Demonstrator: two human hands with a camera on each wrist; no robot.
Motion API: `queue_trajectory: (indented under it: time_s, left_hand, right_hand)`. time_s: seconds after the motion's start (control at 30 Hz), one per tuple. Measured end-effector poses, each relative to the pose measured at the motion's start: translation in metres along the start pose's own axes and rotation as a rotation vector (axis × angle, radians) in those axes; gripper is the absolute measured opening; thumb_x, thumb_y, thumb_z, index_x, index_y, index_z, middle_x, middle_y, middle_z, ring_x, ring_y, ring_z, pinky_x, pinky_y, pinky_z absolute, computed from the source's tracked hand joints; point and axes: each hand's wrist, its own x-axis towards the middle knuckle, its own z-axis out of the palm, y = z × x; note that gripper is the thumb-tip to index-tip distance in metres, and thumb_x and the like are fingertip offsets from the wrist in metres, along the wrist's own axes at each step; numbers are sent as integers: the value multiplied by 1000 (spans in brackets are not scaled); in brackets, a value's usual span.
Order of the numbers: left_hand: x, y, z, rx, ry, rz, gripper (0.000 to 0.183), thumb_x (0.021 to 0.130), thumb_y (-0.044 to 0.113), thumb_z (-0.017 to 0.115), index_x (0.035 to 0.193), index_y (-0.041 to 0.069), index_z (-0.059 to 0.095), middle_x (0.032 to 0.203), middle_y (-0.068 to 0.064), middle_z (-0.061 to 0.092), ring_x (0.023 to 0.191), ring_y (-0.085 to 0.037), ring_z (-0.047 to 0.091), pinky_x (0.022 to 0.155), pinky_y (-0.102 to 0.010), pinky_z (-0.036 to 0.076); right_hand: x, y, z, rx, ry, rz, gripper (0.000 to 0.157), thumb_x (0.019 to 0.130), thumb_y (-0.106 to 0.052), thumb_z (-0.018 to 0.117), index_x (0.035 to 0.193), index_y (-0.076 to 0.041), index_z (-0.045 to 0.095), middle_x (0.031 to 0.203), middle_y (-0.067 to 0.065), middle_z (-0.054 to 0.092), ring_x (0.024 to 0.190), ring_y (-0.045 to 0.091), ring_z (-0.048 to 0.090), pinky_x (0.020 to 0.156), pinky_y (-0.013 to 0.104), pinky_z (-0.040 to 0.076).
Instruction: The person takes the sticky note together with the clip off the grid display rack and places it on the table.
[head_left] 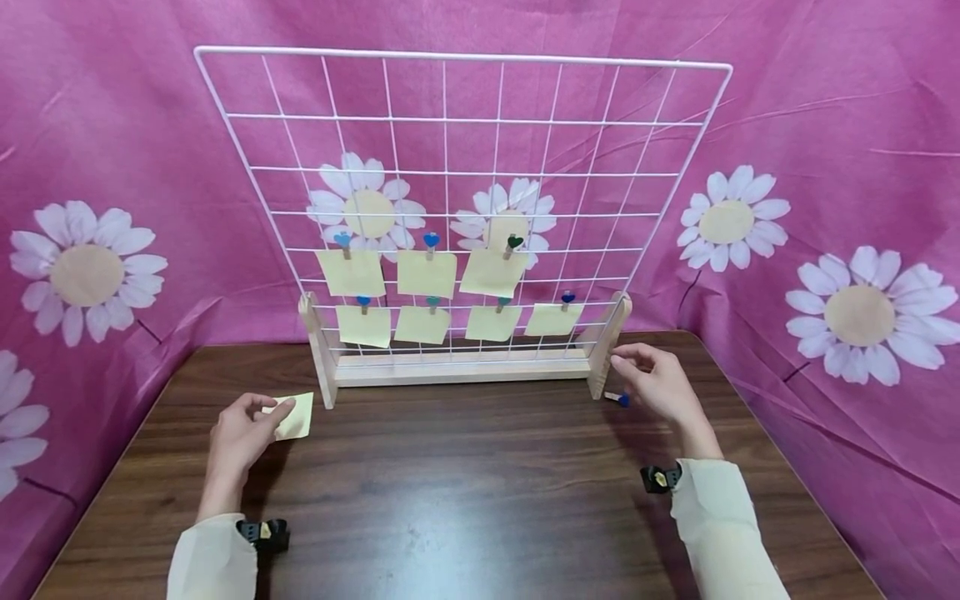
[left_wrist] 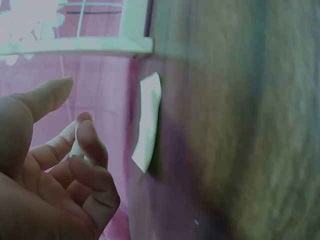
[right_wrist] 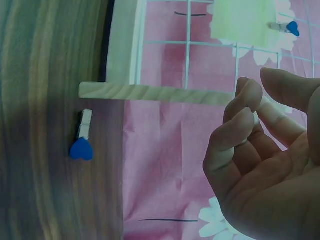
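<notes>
My left hand (head_left: 243,429) hovers over a yellow sticky note (head_left: 298,417) at the table's left side. In the left wrist view the note (left_wrist: 148,122) lies apart from the loosely bent fingers, and nothing sits between thumb and fingers. On the right, my right hand (head_left: 660,383) hangs beside the wooden foot of the grid stand, fingers loosely bent and holding nothing. Below it a small wooden clothespin with a blue heart (right_wrist: 81,149) lies on the table by that foot. The white wire grid (head_left: 465,121) carries yellow notes in two rows, each under a heart clothespin.
A pale wooden base (head_left: 461,369) with two upright feet holds the grid near the back of the brown table (head_left: 450,483). Pink cloth with white daisies (head_left: 858,317) hangs behind and along both sides. The upper row has 3 notes, the lower row several.
</notes>
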Motion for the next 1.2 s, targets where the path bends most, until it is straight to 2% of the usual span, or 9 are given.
queue_trajectory:
  time_s: [0.1,0.4,0.57,0.7,0.9,1.03,1.1,1.2]
  left_hand:
    - [-3,8,3,-19,3,23,48,94,41,72,116,0,61,77,-5,70,60,-14,65,59,-28,44]
    - [-9,33,18,-124,-4,100,51,94,37,73,127,1,57,97,-12,73,68,-12,71,54,-24,50]
    - [-12,47,25,-235,-51,132,54,95,33,72,134,1,51,106,-16,71,70,-12,71,53,-30,55]
    - [-15,56,31,-262,-54,158,53,96,32,71,135,3,51,112,-21,70,69,-12,71,52,-36,56]
    - [-14,66,45,-292,-74,219,51,96,30,71,136,4,52,110,-21,70,73,-22,73,51,-35,55]
    - [-13,75,52,-304,-92,254,50,95,33,72,135,8,54,107,-16,70,74,-19,71,53,-36,55]
    - [-13,80,56,-327,-94,261,48,95,32,73,134,9,55,106,-15,70,73,-16,70,53,-35,55]
    - [-14,86,60,-377,-97,264,46,95,29,74,132,7,56,102,-12,70,72,-11,67,53,-31,53]
  right_hand:
    - [1,-5,1,2,20,-11,36,101,-22,64,125,6,64,85,18,65,62,20,62,54,29,51]
    - [1,-20,3,33,128,-125,34,99,-13,66,125,8,63,97,22,67,64,7,62,60,20,51]
    - [5,-31,5,70,137,-163,33,99,-13,67,126,5,64,91,12,68,62,10,62,58,22,51]
    - [10,-38,8,101,126,-197,31,99,-14,67,126,1,66,86,3,67,62,15,61,56,24,51]
    - [13,-47,10,162,134,-241,31,98,-10,66,127,2,65,89,2,67,60,10,60,52,25,50]
    - [15,-52,12,200,129,-258,35,99,-9,65,131,4,61,85,-7,67,59,13,62,51,23,48]
    - [16,-55,12,207,124,-264,36,99,-10,65,132,4,60,85,-7,67,60,15,63,52,22,47]
    - [17,-59,13,212,119,-267,36,98,-10,66,131,4,60,87,0,69,60,15,63,50,22,47]
